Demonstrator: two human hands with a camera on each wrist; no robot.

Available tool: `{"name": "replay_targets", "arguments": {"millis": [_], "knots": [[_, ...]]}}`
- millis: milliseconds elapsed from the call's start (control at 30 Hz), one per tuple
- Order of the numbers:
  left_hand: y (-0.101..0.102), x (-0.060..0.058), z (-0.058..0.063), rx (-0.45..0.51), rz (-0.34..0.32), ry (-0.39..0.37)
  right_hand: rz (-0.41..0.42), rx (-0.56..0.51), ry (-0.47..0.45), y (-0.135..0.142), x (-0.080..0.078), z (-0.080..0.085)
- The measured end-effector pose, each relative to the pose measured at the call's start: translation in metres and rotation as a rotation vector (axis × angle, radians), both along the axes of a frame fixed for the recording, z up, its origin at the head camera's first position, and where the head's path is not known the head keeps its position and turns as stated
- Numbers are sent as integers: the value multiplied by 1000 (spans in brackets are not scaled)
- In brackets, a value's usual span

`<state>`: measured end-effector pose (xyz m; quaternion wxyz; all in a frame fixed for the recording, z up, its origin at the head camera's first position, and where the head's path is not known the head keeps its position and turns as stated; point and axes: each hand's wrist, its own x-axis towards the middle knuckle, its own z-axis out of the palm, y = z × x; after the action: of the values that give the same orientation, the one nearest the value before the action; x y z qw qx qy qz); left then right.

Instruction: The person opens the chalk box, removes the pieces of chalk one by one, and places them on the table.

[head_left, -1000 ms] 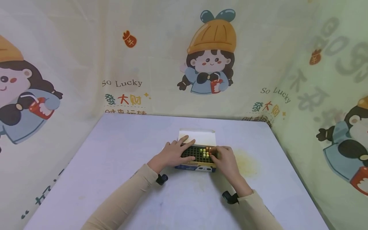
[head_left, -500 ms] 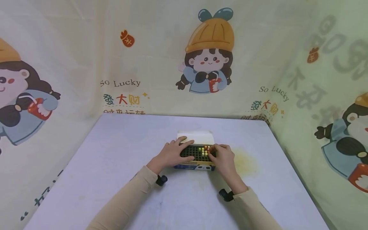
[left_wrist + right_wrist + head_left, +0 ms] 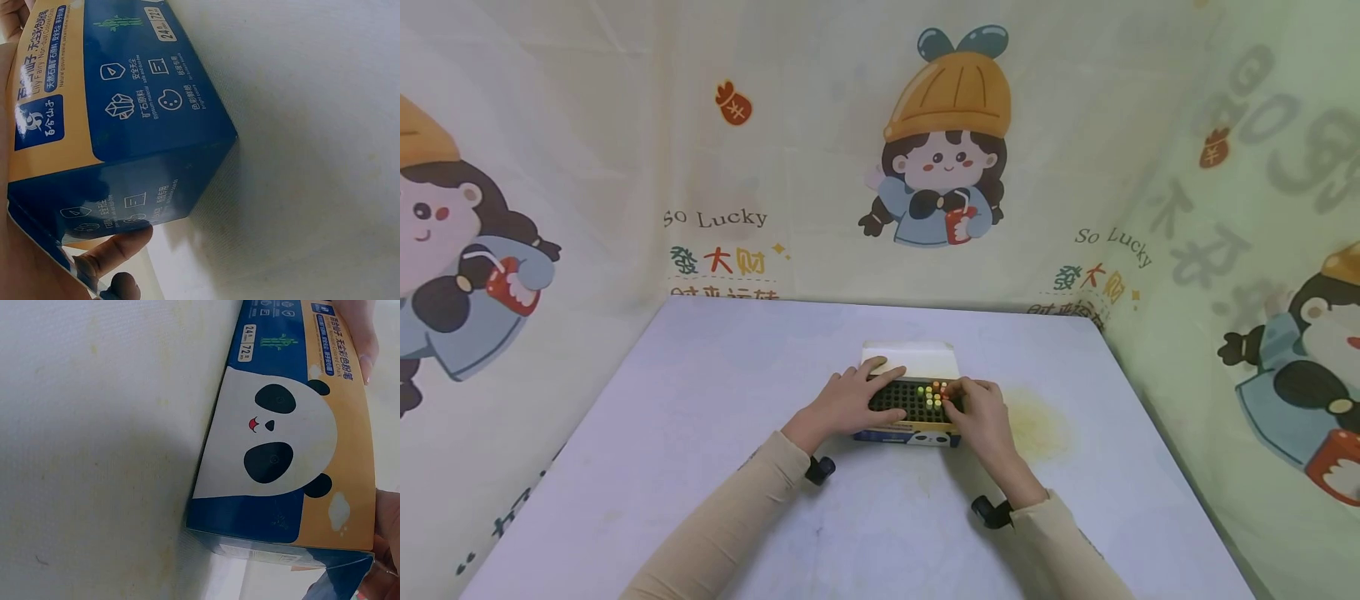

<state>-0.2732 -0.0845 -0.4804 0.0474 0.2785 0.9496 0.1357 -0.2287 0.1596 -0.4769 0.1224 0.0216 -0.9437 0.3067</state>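
Head view shows the chalk box [image 3: 910, 408] mid-tabletop [image 3: 700, 433], lid flap back. The left hand [image 3: 850, 402] lies flat-fingered across its open tray, steadying it. The right hand [image 3: 981, 410] has fingertips curled among the coloured sticks [image 3: 934, 395]; whether its grip has closed on one, I cannot tell. Best lift straight up, the steadying hand pressing down.

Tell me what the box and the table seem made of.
Box: likely thin printed cardboard with a slight sheen; folded edges, panda artwork, open flap. Table: pale matte surface, maybe a fine-textured covering; faint weave and a yellow stain show. Uncertain.
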Motion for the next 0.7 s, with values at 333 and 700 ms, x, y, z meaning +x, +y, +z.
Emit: {"name": "replay_targets", "arguments": {"millis": [333, 700], "knots": [[0, -1, 3, 1, -29, -6, 54, -6, 47, 5, 3, 4], [-2, 0, 2, 8, -18, -23, 55, -66, 36, 4, 3, 7]]}}
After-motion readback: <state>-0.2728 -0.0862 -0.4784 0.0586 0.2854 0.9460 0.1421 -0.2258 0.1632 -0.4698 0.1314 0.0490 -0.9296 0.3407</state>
